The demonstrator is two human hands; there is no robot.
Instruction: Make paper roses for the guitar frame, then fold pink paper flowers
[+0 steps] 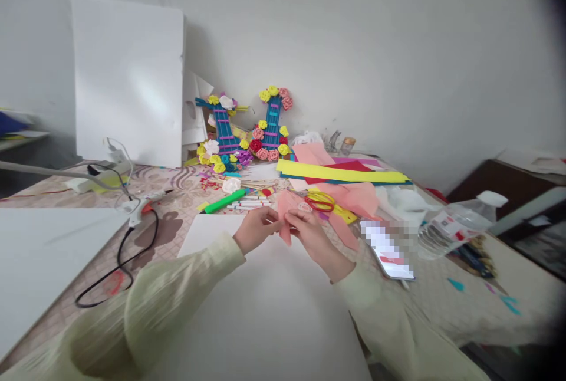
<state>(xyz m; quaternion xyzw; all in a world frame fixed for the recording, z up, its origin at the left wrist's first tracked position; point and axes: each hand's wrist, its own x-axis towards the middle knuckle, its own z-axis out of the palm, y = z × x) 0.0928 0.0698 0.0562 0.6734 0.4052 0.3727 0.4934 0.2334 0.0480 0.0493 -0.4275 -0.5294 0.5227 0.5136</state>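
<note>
Both my hands meet over a white sheet (265, 304) on the table. My left hand (254, 232) pinches a strip of pink paper (284, 219) at its left edge. My right hand (312, 238) is closed on the same pink paper from the right, its fingers curled over it. A roll of clear tape (304, 207) lies just behind my right fingers. More pink paper (354, 198) and red scissors (319, 202) lie beyond.
A glue gun (140, 207) with a black cord lies left. Two blue stick frames with paper flowers (247, 133) stand at the wall. Coloured paper sheets (340, 173), markers (247, 201), a phone (389, 248) and a water bottle (455, 222) lie right.
</note>
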